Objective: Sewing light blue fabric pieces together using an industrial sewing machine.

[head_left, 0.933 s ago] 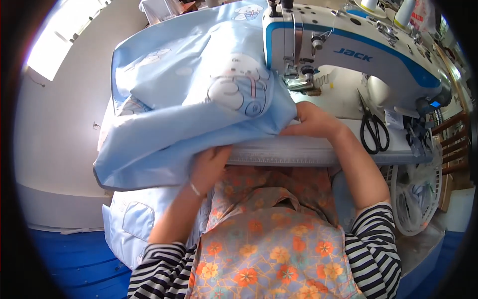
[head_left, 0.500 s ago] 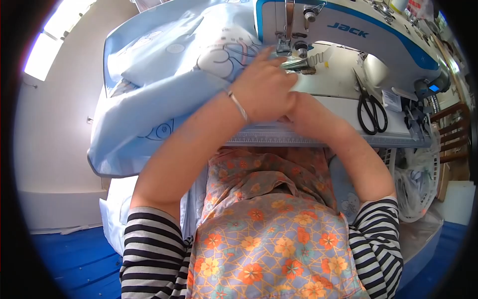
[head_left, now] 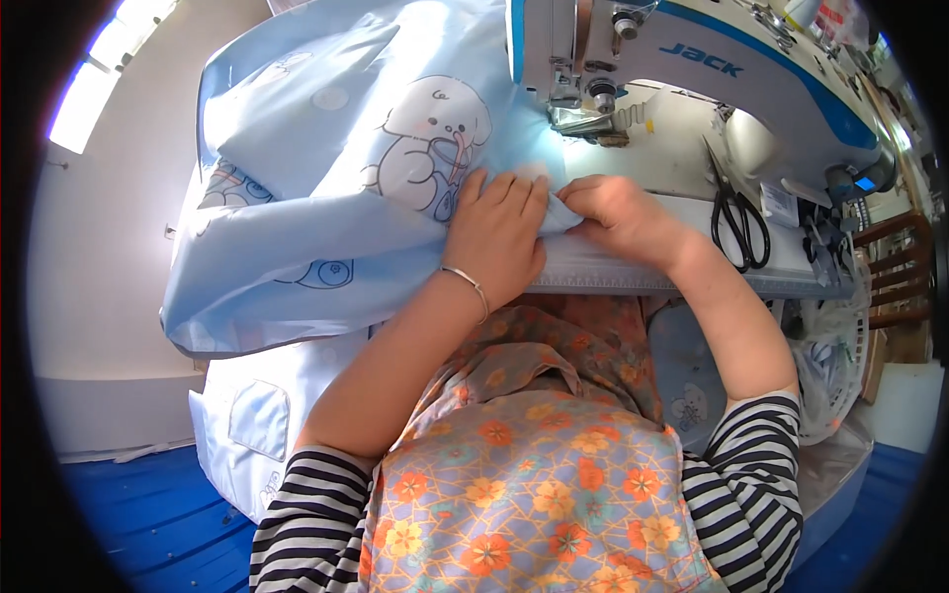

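Note:
A light blue fabric piece [head_left: 346, 119] printed with cartoon puppies spreads over the left of the sewing table, its far right part under the sewing machine head [head_left: 593, 59]. My left hand [head_left: 499, 232] lies on the cloth with its fingers stretched forward, pressing it down close to its right edge. Just to the right, my right hand [head_left: 618, 217] pinches the corner of the same fabric between thumb and fingers. Both hands are on the near side of the presser foot [head_left: 565, 97], apart from it. A small light shines beside the needle area.
Black-handled scissors [head_left: 739, 222] lie on the machine bed at right, near small clips and tags. A ruler strip [head_left: 682, 280] runs along the table's front edge. A white basket [head_left: 840, 376] with plastic bags stands at lower right. More pale cloth [head_left: 252, 415] hangs at lower left.
My hands, crossed near the needle before, have drawn apart and back toward me. The fabric has shifted and flattened, showing the whole puppy print; my right hand now pinches its edge.

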Tool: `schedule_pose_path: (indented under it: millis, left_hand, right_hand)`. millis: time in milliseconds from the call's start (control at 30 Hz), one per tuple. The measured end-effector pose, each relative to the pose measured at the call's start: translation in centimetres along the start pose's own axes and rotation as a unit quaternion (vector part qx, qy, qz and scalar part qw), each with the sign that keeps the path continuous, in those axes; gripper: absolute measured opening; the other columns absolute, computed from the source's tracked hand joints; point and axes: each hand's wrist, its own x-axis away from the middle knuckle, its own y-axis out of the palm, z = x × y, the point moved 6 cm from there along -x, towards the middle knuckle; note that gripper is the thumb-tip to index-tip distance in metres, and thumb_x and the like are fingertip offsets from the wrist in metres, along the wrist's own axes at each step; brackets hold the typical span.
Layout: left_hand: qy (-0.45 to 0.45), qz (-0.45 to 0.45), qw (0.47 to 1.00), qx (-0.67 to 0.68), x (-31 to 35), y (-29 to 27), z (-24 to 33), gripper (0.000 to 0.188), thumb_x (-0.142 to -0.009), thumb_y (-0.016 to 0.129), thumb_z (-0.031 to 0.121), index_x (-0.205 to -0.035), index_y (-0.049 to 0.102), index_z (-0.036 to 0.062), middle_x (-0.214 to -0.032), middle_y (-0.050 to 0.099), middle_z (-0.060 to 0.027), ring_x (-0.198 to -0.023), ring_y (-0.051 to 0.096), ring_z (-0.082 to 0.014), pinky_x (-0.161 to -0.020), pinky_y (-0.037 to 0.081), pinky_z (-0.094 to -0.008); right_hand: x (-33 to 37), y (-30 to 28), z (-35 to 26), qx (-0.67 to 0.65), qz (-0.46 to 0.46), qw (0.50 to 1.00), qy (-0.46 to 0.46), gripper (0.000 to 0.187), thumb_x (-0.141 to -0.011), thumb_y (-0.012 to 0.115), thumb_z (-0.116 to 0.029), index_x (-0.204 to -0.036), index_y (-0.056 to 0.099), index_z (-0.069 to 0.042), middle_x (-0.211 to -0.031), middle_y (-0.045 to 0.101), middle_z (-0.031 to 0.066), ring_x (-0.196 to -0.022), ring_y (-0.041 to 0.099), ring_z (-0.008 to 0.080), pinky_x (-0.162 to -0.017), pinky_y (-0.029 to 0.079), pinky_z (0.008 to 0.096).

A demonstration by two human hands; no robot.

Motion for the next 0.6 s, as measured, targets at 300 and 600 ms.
schedule_pose_path:
  millis: [300, 600]
  left_hand:
    - [0.004, -0.162, 0.986, -0.045, -5.0, 1.2, -0.3, 0.018, -0.079, 0.065, 0.014, -0.095, 0.066, 0.0064, -0.097, 0.07, -0.0072, -0.095, 0.064, -0.0248, -0.089, 0.044, -0.0423]
    - [-0.021, 0.03, 0.999, -0.038, -3.5, 1.5, -0.2, 0.018, -0.086, 0.058, 0.012, -0.099, 0.07, 0.0072, -0.103, 0.067, -0.0087, -0.097, 0.065, -0.0231, -0.093, 0.046, -0.0419]
  right_hand:
    - [-1.6, -0.9, 2.8, 0.054, 0.002, 0.999, -0.004, 0.013, -0.075, 0.063, 0.004, -0.088, 0.065, 0.002, -0.09, 0.065, 0.0176, -0.087, 0.064, 0.0409, -0.075, 0.051, 0.0451]
    - [-0.7, -0.5, 4.3, 0.03, 0.053, 0.998, 0.0, 0.032, -0.074, 0.059, 0.012, -0.102, 0.069, 0.002, -0.113, 0.071, 0.0175, -0.106, 0.068, 0.037, -0.094, 0.055, 0.0408]
